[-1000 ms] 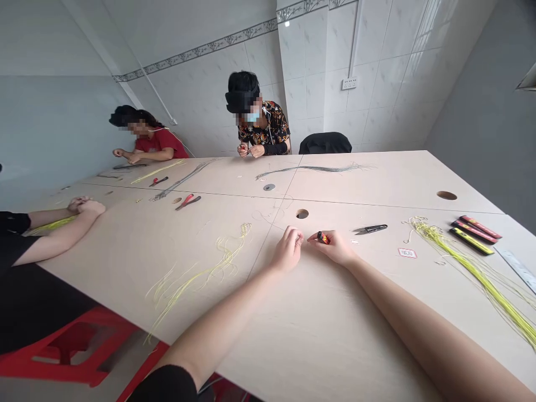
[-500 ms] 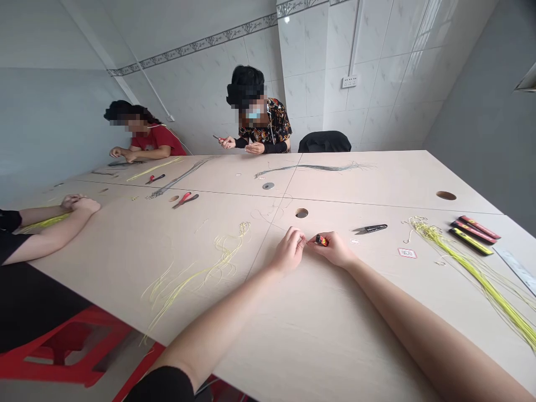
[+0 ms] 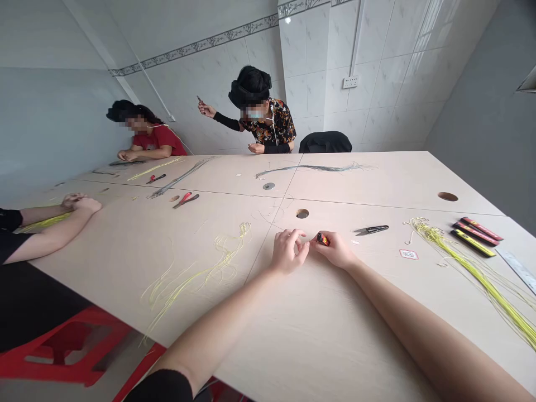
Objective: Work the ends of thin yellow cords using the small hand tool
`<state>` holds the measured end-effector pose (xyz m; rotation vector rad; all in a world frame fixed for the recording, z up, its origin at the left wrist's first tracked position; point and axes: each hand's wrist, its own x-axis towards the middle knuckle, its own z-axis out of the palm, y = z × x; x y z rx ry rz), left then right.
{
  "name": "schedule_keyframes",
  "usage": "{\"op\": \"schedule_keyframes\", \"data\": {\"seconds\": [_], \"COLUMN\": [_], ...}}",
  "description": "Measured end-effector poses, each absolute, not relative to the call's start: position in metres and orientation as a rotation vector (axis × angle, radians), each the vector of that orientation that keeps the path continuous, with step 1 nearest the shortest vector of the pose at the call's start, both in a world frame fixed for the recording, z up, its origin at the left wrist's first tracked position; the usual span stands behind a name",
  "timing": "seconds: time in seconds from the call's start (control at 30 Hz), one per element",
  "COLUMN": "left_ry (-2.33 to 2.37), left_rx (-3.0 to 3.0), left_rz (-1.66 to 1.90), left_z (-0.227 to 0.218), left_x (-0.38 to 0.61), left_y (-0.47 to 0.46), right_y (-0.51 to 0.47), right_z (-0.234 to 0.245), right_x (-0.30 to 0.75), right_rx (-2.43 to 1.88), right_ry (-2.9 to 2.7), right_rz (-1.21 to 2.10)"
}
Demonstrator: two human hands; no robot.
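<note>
My left hand (image 3: 288, 252) is just above the table near the middle, its fingers curved and apart, with the thumb pointing toward my right hand (image 3: 335, 252). I see nothing held in the left hand. The right hand is closed around what looks like a lighter (image 3: 322, 239), black with red and yellow, its dark end showing above the fingers. Its fingertips come close to the left thumb; whether a fine thread lies between them is too small to tell. Left of my hands, loose yellow cords (image 3: 226, 257) spread in loops. Black thread snips (image 3: 372, 230) lie just beyond my right hand.
At right lie a yellow cord bundle (image 3: 473, 262), several black, pink and yellow slim items (image 3: 477, 230), a ruler (image 3: 517, 269) and a red-edged label (image 3: 408, 254). A table hole (image 3: 302, 213) opens beyond my hands. Red-handled pliers (image 3: 185, 200) and grey cords (image 3: 180, 178) lie left. Co-workers sit around.
My left hand's fingers have spread from a pinch, while the right hand stays nearly in place with the lighter. Across the table, a person's hand with a tool has risen up and left.
</note>
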<state>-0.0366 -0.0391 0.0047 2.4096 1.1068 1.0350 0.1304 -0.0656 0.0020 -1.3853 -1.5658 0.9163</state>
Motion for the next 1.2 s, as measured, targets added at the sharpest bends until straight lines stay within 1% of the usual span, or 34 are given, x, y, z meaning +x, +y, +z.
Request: {"op": "schedule_keyframes", "data": {"seconds": [0.13, 0.27, 0.37, 0.47, 0.53, 0.63, 0.8, 1.2], "left_ry": [1.132, 0.967, 0.859, 0.885, 0.904, 0.913, 0.954, 1.042], "left_rx": [2.477, 2.516, 2.411, 2.232, 2.138, 2.068, 2.133, 1.983], "left_rz": [1.084, 1.165, 1.079, 0.933, 0.904, 0.937, 0.996, 0.955], "left_z": [0.0017, -0.0003, -0.0001, 0.0008, 0.0013, 0.0020, 0.0038, 0.0032], "left_x": [-0.0372, -0.0359, -0.0357, -0.0372, -0.0380, -0.0372, -0.0326, -0.0307], "left_y": [-0.0366, -0.0354, -0.0361, -0.0374, -0.0382, -0.0391, -0.0399, -0.0366], "right_y": [-0.0662, -0.0678, -0.0684, -0.0684, -0.0684, -0.0682, -0.0672, -0.0654], "right_z": [0.0018, 0.0033, 0.0046, 0.0050, 0.0049, 0.0048, 0.0042, 0.0026], "right_x": [0.1298, 0.1292, 0.1290, 0.1289, 0.1288, 0.1286, 0.1292, 0.1311], "right_rx": [-1.399, -1.386, -1.389, -1.408, -1.420, -1.421, -1.401, -1.383], "right_ry": [-1.561, -1.565, -1.576, -1.582, -1.574, -1.557, -1.526, -1.532], "right_rz": [0.920, 0.930, 0.934, 0.924, 0.912, 0.909, 0.898, 0.919]}}
